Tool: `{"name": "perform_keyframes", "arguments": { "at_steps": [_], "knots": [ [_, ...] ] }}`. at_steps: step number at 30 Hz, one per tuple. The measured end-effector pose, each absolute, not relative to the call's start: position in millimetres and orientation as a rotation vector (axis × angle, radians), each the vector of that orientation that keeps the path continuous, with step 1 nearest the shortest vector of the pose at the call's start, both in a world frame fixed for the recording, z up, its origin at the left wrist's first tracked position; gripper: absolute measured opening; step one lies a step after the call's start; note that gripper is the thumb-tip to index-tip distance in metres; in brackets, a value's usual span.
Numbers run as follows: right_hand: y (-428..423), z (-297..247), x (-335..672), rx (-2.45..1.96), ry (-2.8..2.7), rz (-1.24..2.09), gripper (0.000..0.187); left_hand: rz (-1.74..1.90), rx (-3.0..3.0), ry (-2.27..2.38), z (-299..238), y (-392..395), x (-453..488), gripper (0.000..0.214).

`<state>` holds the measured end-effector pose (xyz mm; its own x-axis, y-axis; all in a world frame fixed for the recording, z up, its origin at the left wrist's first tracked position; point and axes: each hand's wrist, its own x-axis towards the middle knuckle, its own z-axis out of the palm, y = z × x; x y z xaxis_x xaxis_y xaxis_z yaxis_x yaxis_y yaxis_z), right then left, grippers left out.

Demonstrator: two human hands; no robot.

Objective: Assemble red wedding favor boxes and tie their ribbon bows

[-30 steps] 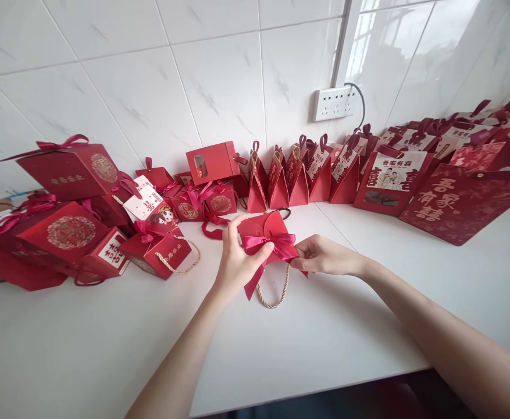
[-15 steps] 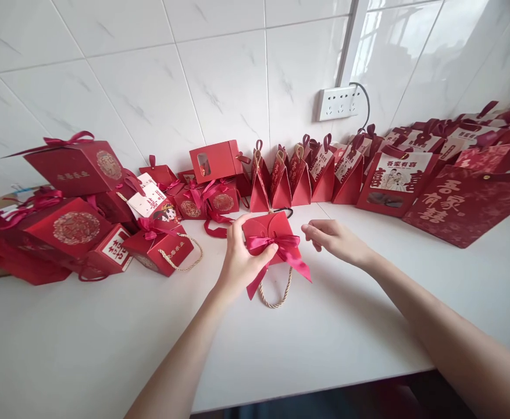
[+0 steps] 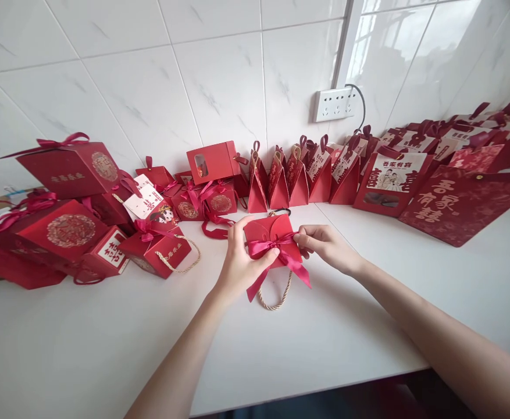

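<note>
A small red gift box (image 3: 268, 230) with a crimson ribbon bow (image 3: 281, 256) and a beige rope handle (image 3: 274, 298) rests on the white counter (image 3: 281, 349) in front of me. My left hand (image 3: 237, 262) grips the box's left side, thumb pressed on the bow. My right hand (image 3: 324, 247) pinches the right loop of the ribbon at the box's right edge.
Several red gift boxes with ribbons are piled at the left (image 3: 71, 233). A row of red triangular bags (image 3: 298, 180) and larger red paper bags (image 3: 455, 201) lines the tiled wall. A wall socket (image 3: 333, 105) sits above them.
My right hand let go of the ribbon tail, lifted away to the right, then came back and now pinches the bow's right loop. My left hand has stayed on the box.
</note>
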<state>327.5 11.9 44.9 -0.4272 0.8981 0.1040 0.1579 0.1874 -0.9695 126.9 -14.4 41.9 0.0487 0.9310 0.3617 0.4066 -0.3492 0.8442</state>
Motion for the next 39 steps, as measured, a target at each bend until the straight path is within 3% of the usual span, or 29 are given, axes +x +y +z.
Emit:
{"name": "perform_keyframes", "arguments": {
  "at_steps": [5,11,24,30,35,39],
  "knots": [
    [11.4,43.0,326.7,-0.994,-1.704,1.328,0.042,1.435,1.819,1.220,33.6,-11.0,129.0,0.058],
    [10.9,42.8,324.8,-0.940,-1.661,1.370,0.042,1.542,1.653,1.313,27.2,-9.8,135.7,0.023],
    [15.0,37.6,320.9,-0.816,-1.420,1.571,0.034,1.620,1.597,1.433,21.4,-14.0,144.6,0.025],
    [9.8,35.0,322.2,-0.825,-1.650,1.222,0.030,1.638,1.591,1.418,20.9,-13.6,144.7,0.024],
    [9.5,33.2,326.8,-0.900,-1.969,0.714,0.099,1.631,1.607,1.400,20.8,-13.3,143.5,0.029],
    [12.0,32.3,330.5,-0.876,-2.140,0.710,0.108,1.637,1.631,1.401,20.2,-13.3,143.2,0.033]
  ]
}}
